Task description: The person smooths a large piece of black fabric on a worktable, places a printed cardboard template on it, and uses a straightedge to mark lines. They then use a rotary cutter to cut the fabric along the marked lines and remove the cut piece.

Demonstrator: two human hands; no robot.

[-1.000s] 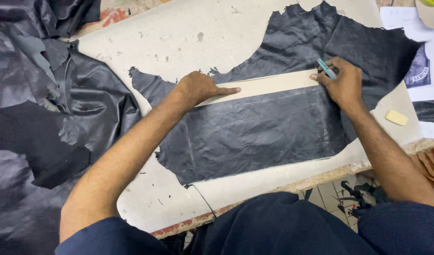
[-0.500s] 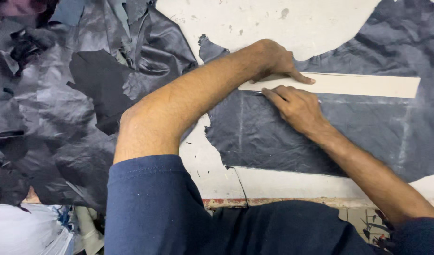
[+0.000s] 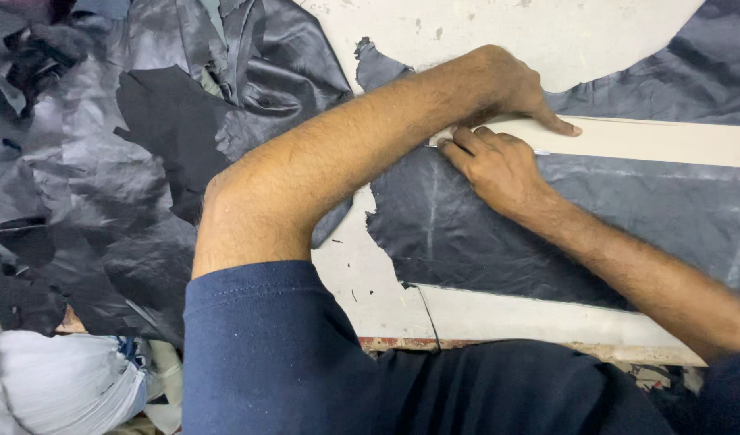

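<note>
A view from above of a person's two bare arms at work on a pale tabletop (image 3: 499,32).

The left hand (image 3: 519,84), in the upper middle of the frame, lies palm down with its fingers spread and pressed flat on the left end of a long cream-coloured strip (image 3: 668,141). It grips nothing; it only bears down on the strip.

The right hand (image 3: 499,165), just below the left and touching the strip's lower edge, has its fingers curled in close. A small tip shows beside its knuckles, but what it holds, if anything, cannot be told.

The strip runs level from the two hands to the right edge of the frame. It lies on a sheet of black leather (image 3: 596,234) that is spread flat across the middle and right of the frame, with faint pale lines marked on it.

Left of the hands, a crumpled heap of black leather pieces (image 3: 128,169) fills the left side of the frame. A white cloth bundle (image 3: 60,379) sits in the lower left corner. The person's dark blue sleeve (image 3: 265,346) fills the bottom of the frame.
</note>
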